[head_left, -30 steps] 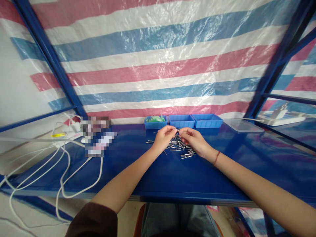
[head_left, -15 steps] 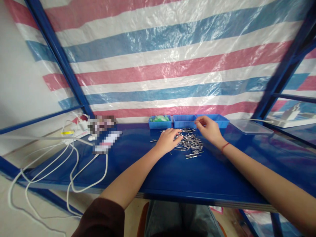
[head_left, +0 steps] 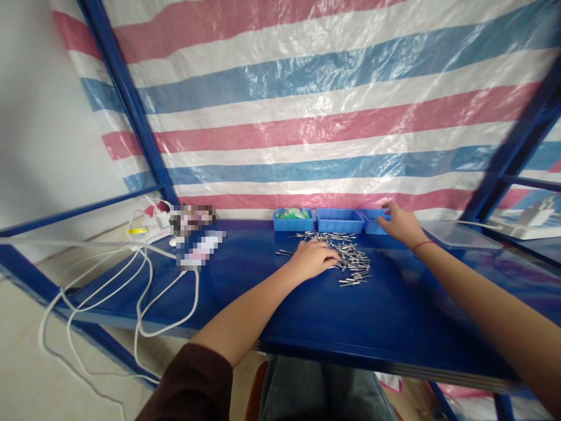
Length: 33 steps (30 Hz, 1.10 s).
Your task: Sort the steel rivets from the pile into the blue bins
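A loose pile of silvery pop rivets [head_left: 354, 260] lies on the blue table. My left hand [head_left: 312, 259] rests at the pile's left side, its fingers curled down with thumb and fingertips together among the rivets. Whatever they pinch is hidden. My right hand [head_left: 402, 225] hovers at the right blue bin [head_left: 371, 222], partly covering it. Its thumb and fingers are apart, and nothing shows between them. The middle blue bin [head_left: 340, 221] stands behind the pile.
Green plastic packaging [head_left: 292, 213] fills the left blue bin [head_left: 293, 224]. A clear plastic lid [head_left: 460, 235] lies at the right. White cables [head_left: 139, 292] and a blurred-out item [head_left: 202, 248] occupy the left side. Striped sheeting [head_left: 307, 117] hangs behind, between blue posts [head_left: 151, 134].
My right hand has moved right across the right bin, and its fingers have parted. My left hand has drawn its fingers and thumb together on the pile. The view has shifted slightly.
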Tool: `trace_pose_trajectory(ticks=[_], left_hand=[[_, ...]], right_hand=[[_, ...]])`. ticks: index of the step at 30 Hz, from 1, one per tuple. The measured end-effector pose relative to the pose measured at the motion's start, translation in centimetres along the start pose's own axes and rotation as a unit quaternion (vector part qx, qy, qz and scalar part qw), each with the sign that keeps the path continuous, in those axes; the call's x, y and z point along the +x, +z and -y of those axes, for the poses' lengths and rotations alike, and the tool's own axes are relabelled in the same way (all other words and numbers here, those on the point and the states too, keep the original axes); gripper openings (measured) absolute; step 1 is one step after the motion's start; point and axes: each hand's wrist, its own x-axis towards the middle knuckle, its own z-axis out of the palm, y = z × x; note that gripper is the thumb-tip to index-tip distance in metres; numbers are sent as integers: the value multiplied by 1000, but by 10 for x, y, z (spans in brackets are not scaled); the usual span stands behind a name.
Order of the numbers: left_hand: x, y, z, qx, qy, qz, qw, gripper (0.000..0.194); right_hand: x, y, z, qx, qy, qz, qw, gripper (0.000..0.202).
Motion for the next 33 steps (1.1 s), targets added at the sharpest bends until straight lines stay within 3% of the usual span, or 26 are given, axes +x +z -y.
trace_pose_trajectory(ticks=[5, 10, 21, 24, 27, 33], left_hand=[[0, -2, -3, 11, 0, -5, 1000, 20], [0, -1, -6, 10, -19, -16, 1000, 17], [1, 2, -6, 46, -59, -47, 996, 29], [1, 1, -6, 32, -55, -76, 995, 30], [2, 0, -7, 8, -57, -87, 995, 30], [5, 2, -9, -121, -48, -112, 985, 22]], right_hand=[[-27, -8, 38, 71, -70, 55, 993, 33], [-58, -1, 71, 130, -156, 111, 973, 25], [-82, -4, 88, 168, -237, 170, 942, 22], [-83, -4, 90, 197, -208, 177, 942, 23], [-83, -6, 92, 270, -133, 170, 938, 27], [-86, -11, 101, 453, -17, 154, 878, 37]])
